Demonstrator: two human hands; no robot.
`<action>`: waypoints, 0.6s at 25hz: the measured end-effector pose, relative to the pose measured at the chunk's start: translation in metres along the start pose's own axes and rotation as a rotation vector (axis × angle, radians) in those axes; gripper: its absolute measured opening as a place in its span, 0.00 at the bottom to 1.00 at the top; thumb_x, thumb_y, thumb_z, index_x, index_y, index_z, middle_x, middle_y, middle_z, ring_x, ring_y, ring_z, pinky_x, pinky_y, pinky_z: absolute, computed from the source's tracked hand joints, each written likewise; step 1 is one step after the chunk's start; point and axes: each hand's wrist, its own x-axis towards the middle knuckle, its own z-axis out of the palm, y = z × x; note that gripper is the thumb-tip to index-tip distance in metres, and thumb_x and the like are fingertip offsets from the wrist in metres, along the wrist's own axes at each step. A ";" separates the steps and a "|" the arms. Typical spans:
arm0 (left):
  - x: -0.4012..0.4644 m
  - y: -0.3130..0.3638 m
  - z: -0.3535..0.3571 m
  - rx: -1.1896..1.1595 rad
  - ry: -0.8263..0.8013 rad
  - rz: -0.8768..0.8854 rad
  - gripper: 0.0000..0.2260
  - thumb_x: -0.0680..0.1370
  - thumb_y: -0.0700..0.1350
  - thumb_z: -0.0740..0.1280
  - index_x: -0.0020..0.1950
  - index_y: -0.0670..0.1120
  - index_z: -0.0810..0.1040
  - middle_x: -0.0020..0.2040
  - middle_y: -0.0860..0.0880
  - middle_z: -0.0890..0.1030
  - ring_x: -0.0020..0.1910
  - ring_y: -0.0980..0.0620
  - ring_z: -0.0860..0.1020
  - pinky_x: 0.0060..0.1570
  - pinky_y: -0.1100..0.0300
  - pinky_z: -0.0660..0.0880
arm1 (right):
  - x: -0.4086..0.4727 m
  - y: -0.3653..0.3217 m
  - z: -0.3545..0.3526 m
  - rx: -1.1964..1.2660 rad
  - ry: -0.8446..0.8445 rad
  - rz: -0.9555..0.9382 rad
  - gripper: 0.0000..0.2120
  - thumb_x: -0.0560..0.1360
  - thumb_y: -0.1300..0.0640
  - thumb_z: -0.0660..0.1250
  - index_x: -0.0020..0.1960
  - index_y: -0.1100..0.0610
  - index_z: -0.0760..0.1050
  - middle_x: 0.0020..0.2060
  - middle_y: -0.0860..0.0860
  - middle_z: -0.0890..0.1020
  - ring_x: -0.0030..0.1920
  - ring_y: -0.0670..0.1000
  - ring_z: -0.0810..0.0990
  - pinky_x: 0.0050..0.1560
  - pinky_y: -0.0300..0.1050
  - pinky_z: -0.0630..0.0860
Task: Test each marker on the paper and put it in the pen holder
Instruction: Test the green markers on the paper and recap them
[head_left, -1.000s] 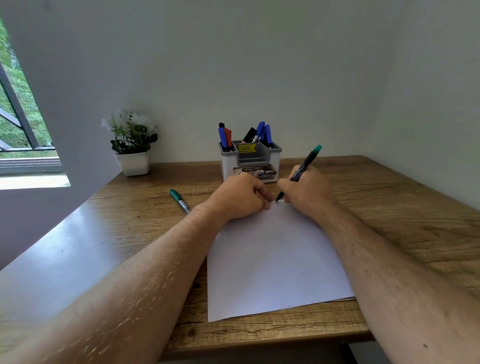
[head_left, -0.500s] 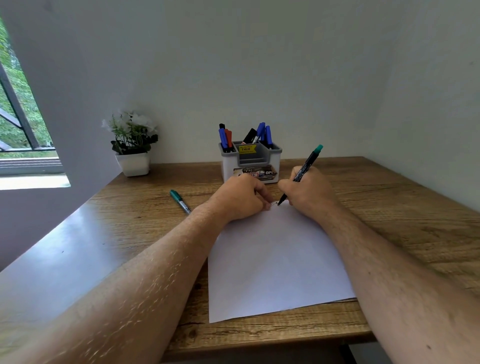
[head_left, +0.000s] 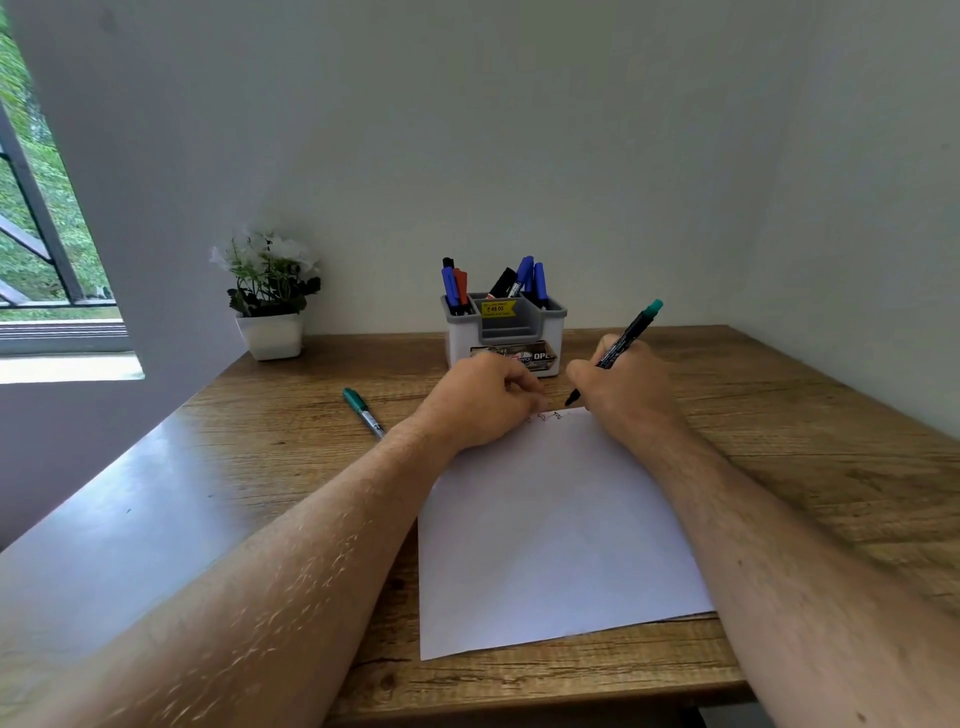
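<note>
A white sheet of paper (head_left: 556, 519) lies on the wooden table in front of me. My right hand (head_left: 628, 389) grips a black marker with a teal end (head_left: 626, 338), its uncapped tip just above the sheet's far edge. Small faint marks (head_left: 548, 417) show on the paper near the tip. My left hand (head_left: 483, 400) rests on the sheet's top left corner with its fingers curled; whether anything is inside the fist is hidden. The white and grey pen holder (head_left: 460, 340) stands just behind both hands with several markers in it. A capped green marker (head_left: 363, 413) lies on the table left of my left hand.
A small white pot with white flowers (head_left: 270, 296) stands at the back left against the wall. The wooden table (head_left: 831, 467) reaches the walls at the back and on the right. A window opens at the far left.
The marker tip has shifted slightly to the right along the paper's top edge, and small marks now show there. My left hand has stayed in place.
</note>
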 end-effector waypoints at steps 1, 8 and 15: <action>-0.001 0.000 -0.001 -0.063 0.057 -0.003 0.08 0.80 0.51 0.67 0.55 0.52 0.83 0.45 0.57 0.80 0.46 0.58 0.77 0.45 0.63 0.73 | 0.000 -0.001 -0.001 0.030 0.002 -0.024 0.10 0.72 0.57 0.68 0.35 0.56 0.70 0.27 0.50 0.74 0.29 0.48 0.72 0.29 0.40 0.66; 0.002 0.000 -0.017 -0.771 0.179 -0.184 0.18 0.77 0.42 0.55 0.62 0.50 0.79 0.55 0.48 0.80 0.51 0.50 0.79 0.52 0.55 0.79 | 0.000 -0.001 0.001 0.345 -0.149 -0.066 0.08 0.75 0.62 0.67 0.40 0.52 0.72 0.25 0.49 0.73 0.23 0.46 0.68 0.24 0.38 0.64; 0.004 0.003 -0.022 -1.020 0.200 -0.266 0.16 0.83 0.33 0.55 0.68 0.45 0.73 0.50 0.48 0.77 0.39 0.53 0.76 0.43 0.58 0.79 | -0.003 -0.009 -0.006 0.716 -0.268 0.016 0.06 0.76 0.60 0.66 0.43 0.55 0.81 0.35 0.57 0.83 0.26 0.51 0.75 0.25 0.39 0.69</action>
